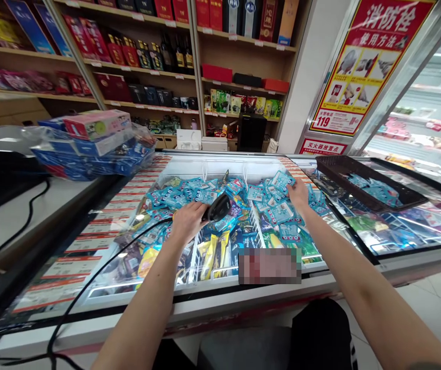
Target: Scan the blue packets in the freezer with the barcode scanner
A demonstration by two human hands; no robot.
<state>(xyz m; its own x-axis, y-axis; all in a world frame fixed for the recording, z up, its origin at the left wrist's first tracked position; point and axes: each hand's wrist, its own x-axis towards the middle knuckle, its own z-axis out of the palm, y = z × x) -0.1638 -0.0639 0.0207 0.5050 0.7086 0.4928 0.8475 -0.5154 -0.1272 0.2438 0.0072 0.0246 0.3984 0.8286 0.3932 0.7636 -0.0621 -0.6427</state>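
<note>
L hand is mid-frame, fingers wrapped round a black handheld barcode scanner, scanner head pointing to the upper R. Its black cable runs from the grip down to the lower L corner. R hand is R of centre, fingertips clamped on the R edge of a blue packet, approx. level w/ the top of the loose blue pile below it. Hands are well apart, each w/ its own item; both reach in over the chest freezer, which fills the middle of the frame.

Inside: white wire dividers split the stock; lots of blue pkts across the upper part, yellow packs lower centre. A pixelated rectangular object sits at the front rim, lower centre-R; can't tell what it is. Orange-and-white price labels line the L side.

At R, a dark brown basket w/ more blue pkts inside rests on the adjoining freezer. Upper L: stacked boxes in a clear plastic bag, by the L tabletop. Background: wall shelves w/ gift boxes, bottles etc.; red fire-hydrant sign, no. 119, upper R.
</note>
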